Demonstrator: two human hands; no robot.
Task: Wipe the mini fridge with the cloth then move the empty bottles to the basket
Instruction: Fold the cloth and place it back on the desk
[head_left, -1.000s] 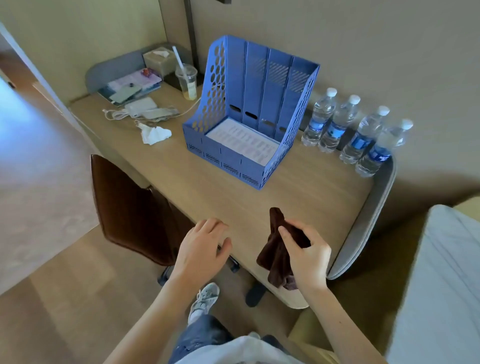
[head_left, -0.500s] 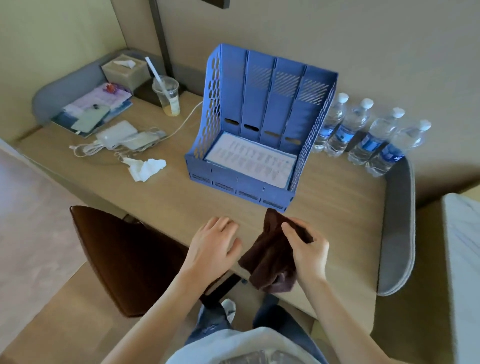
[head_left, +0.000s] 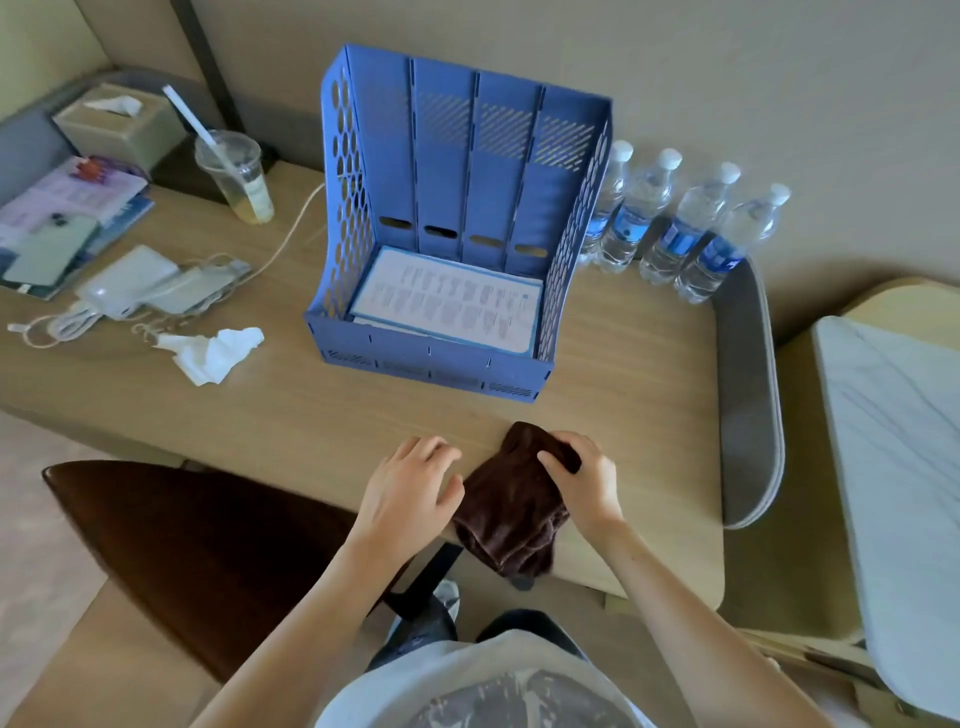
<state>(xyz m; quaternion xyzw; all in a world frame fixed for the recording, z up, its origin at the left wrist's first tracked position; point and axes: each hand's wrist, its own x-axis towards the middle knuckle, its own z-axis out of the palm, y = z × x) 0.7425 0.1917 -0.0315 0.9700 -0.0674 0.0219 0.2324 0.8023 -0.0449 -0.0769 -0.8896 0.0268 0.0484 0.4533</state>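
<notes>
A dark brown cloth (head_left: 511, 512) hangs bunched over the near edge of the wooden desk (head_left: 322, 415). My right hand (head_left: 584, 480) pinches its upper part between thumb and fingers. My left hand (head_left: 410, 491) is spread flat just left of the cloth, its thumb touching the fabric. Several clear water bottles (head_left: 680, 228) with white caps and blue labels stand in a row against the wall at the back right. A blue perforated file basket (head_left: 457, 218) stands in the middle of the desk with a printed sheet on its floor. No mini fridge is in view.
A crumpled white tissue (head_left: 210, 351), chargers with cables (head_left: 135, 288), a plastic cup with a straw (head_left: 239, 179), a tissue box (head_left: 111, 124) and booklets lie on the desk's left. A brown chair (head_left: 171, 540) is tucked below. A bed (head_left: 898, 452) is on the right.
The camera has swung and come closer to the desk, so the basket now faces me squarely. The cloth has come down onto the desk edge, and my left hand has reached its side.
</notes>
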